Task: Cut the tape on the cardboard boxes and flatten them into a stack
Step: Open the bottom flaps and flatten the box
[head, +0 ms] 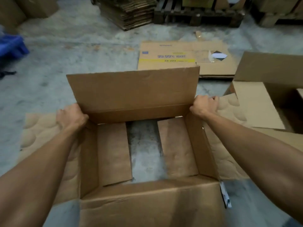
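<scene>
Fingers of the left hand (70, 116) and right hand (204, 104) curl round the far corners of the open box (144, 161) at centre, its bottom already untaped, not yet flattened; one flattened box (183, 58) lies at one o'clock.

The open box (147, 145) is sitting on the floor (73, 46); a flattened box (183, 58) is lying behind it, another box (270, 89) to its right.

concrete floor (85, 51) | flattened printed box (183, 58) | open box (147, 190) | stacked flat cardboard (127, 13) | pallet (196, 15)
</scene>
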